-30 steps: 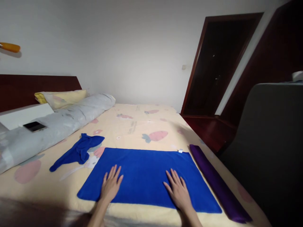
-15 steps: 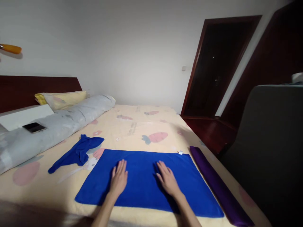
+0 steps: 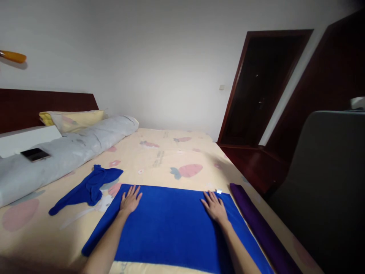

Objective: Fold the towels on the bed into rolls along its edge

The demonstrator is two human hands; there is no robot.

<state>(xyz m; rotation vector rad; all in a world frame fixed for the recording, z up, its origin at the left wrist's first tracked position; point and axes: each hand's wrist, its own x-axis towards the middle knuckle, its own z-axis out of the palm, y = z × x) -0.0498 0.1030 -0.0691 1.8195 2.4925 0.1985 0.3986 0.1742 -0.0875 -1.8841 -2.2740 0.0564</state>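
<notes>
A blue towel [image 3: 168, 228] lies spread flat on the bed in front of me, with a small white tag [image 3: 219, 191] at its far right edge. My left hand [image 3: 130, 200] rests palm down near the towel's far left corner, fingers spread. Toward the far right corner, just short of the tag, my right hand [image 3: 215, 206] also lies flat with its fingers apart. Neither hand holds anything. Left of the towel is a crumpled blue cloth [image 3: 90, 186]. A long purple roll [image 3: 261, 224] runs along the towel's right side.
The bed [image 3: 159, 158] has a cream sheet with printed strawberries. Along its left lies a long grey bolster [image 3: 85, 142] bearing a phone [image 3: 35, 154], beside a white box [image 3: 28, 140] and a yellow pillow [image 3: 76, 118]. A dark chair back [image 3: 325, 182] stands at the right.
Both hands have slid outward and away from me across the towel, the left toward its far left corner, the right toward its far right. The view has shifted slightly.
</notes>
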